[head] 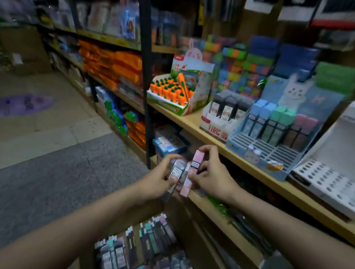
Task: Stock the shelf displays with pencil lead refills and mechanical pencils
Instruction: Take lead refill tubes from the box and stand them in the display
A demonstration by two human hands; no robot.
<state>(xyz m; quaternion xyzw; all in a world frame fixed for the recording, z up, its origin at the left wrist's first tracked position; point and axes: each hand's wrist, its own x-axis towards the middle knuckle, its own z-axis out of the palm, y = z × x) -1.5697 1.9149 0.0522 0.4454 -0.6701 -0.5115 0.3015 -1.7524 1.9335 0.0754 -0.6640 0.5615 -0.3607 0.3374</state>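
My left hand [163,176] grips a grey lead refill case [176,171] with a 0.7 label. My right hand [212,174] holds a pink lead refill case [193,172] right beside it; a few more cases seem bunched between the two hands. Both hands hover in front of the wooden shelf [195,127]. On that shelf a blue rabbit display [275,146] holds blue, green and pink refill cases at its back, with its front slots bare. Left of it, a white and red display [218,126] holds dark refill cases. A box of mixed refill cases [144,251] lies below my arms.
A carrot-themed display box [175,92] stands at the shelf's left end. A white tray with round holes [333,185] sits at the right. Coloured blocks are stacked behind the displays. A black upright post [146,90] divides the shelving. Grey floor lies to the left.
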